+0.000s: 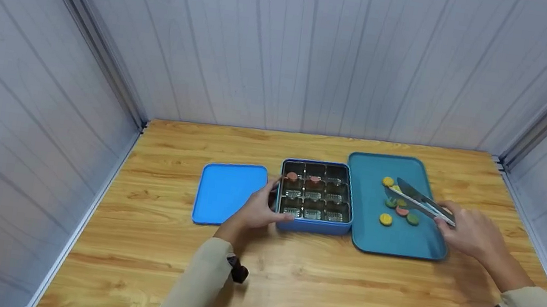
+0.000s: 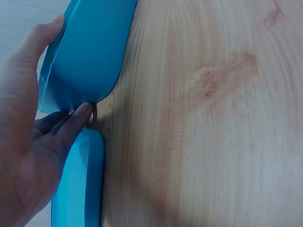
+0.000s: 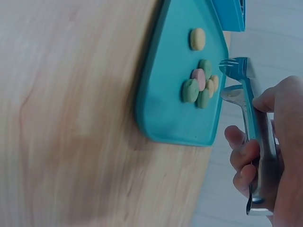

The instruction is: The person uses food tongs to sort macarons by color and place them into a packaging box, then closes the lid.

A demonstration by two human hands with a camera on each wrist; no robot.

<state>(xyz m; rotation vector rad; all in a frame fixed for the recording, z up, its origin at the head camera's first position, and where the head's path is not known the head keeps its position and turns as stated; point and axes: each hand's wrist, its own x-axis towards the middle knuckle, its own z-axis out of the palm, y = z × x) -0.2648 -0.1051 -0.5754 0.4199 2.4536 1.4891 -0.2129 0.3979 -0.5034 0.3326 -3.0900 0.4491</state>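
Note:
My left hand [image 1: 262, 206] grips the near-left corner of a blue square box [image 1: 314, 226], thumb along the front and fingers at the side. A dark insert with small compartments fills the box; a pink macaron [image 1: 291, 176] sits in the back-left one, another pink macaron [image 1: 314, 179] in the back-middle one. Metal tongs [image 3: 262, 156] are in my right hand [image 1: 474, 232], their arms apart, the tips over the teal tray [image 1: 394, 245]. Beneath and around the tips lie several yellow, green and pink macarons, including a yellow macaron [image 1: 385, 219] and a green macaron [image 1: 412, 219].
Left of the box, a flat blue lid [image 1: 225, 195] lies on the wooden table [image 1: 307, 292]. The tray stands right against the box's right side. Pale panel walls [image 1: 277, 47] enclose the table at the back and both sides.

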